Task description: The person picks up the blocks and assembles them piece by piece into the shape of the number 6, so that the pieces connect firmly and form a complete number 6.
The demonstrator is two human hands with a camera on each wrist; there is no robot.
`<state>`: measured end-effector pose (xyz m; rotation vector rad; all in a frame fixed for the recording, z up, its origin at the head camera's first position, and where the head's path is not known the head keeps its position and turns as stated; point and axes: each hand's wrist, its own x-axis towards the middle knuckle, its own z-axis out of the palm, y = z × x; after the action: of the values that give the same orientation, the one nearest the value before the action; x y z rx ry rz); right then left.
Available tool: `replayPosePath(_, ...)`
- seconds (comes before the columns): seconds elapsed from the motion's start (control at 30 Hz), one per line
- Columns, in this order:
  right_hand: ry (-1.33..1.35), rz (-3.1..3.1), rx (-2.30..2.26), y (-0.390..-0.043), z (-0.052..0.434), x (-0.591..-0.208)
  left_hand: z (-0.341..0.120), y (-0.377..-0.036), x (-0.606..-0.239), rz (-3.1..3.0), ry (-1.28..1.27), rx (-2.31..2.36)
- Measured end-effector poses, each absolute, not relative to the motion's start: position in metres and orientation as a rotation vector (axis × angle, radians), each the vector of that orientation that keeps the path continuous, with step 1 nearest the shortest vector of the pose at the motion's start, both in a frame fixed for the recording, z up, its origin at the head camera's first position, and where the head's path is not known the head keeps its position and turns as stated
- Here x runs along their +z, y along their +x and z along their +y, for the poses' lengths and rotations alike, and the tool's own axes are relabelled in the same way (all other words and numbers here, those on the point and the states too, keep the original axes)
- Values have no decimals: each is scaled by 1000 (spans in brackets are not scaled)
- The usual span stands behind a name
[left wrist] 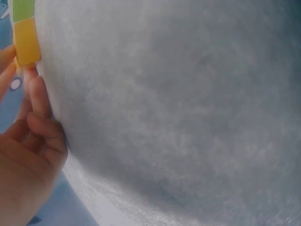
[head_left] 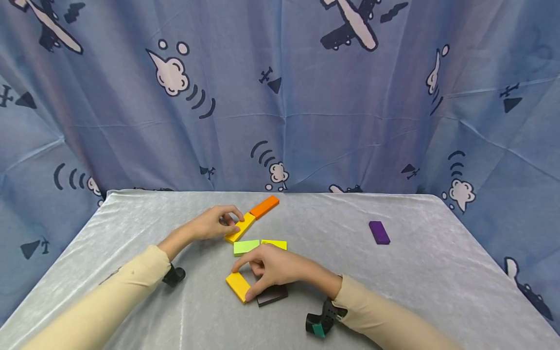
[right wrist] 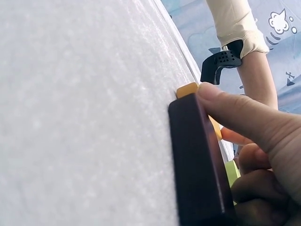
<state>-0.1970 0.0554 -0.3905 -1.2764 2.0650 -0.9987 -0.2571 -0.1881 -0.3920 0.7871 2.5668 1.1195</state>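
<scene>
Grey cloth-covered surface, blue airplane-print curtain behind. Right hand pinching near yellow block at centre-near, dark brown block touching its right side. Left hand curled on far yellow block, just beside orange block. Probably light, rigid, smooth blocks; best gripped across the long edges. Purple block well apart, far right.

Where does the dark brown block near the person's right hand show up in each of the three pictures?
Head: dark brown block low centre, under the right hand.
Left wrist: not in it.
Right wrist: fills the lower middle, thumb on its edge.
Shared landmark: grey tablecloth.
</scene>
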Motion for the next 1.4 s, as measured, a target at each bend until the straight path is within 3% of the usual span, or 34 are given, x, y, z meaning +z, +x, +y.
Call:
replayPosePath(0.67, -1318, 2086, -1104, -201, 66, -384, -187, -257, -393, 2558, 801, 1129)
replayPosePath(1.4, -1189, 2252, -1351, -213, 173, -370, -186, -257, -389, 2556, 747, 1096)
